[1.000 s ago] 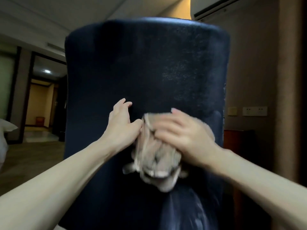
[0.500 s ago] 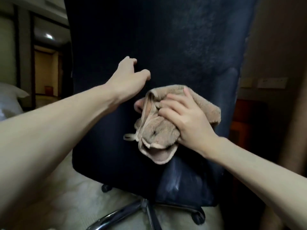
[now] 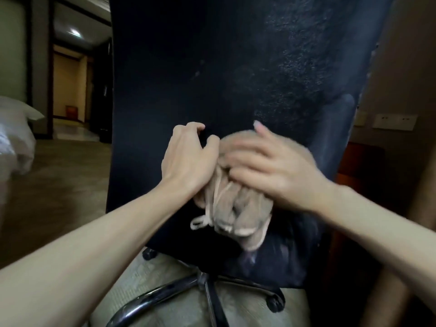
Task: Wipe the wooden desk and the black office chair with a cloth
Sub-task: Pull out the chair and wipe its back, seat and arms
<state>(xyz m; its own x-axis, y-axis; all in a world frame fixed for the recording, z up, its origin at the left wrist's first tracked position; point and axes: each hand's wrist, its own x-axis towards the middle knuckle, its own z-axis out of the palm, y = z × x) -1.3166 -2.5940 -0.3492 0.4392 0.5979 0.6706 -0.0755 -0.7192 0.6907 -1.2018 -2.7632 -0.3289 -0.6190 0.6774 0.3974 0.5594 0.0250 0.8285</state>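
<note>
Touching one cloth [image 3: 236, 208]: two hands [image 3: 186, 161] [image 3: 273, 168]

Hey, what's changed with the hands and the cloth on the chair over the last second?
The left hand came down the back of the black office chair and now rests against the left edge of the cloth. The right hand slid the cloth slightly lower. Unchanged: the right hand still presses the cloth against the chair back, and nothing was let go.

Straight below the right hand [image 3: 271, 171] pressing the cloth [image 3: 236, 213], the black office chair's chrome base [image 3: 207, 280] stands on a pale rug [image 3: 169, 270]; dark wood floor [image 3: 66, 185] stretches left of the grip.
</note>
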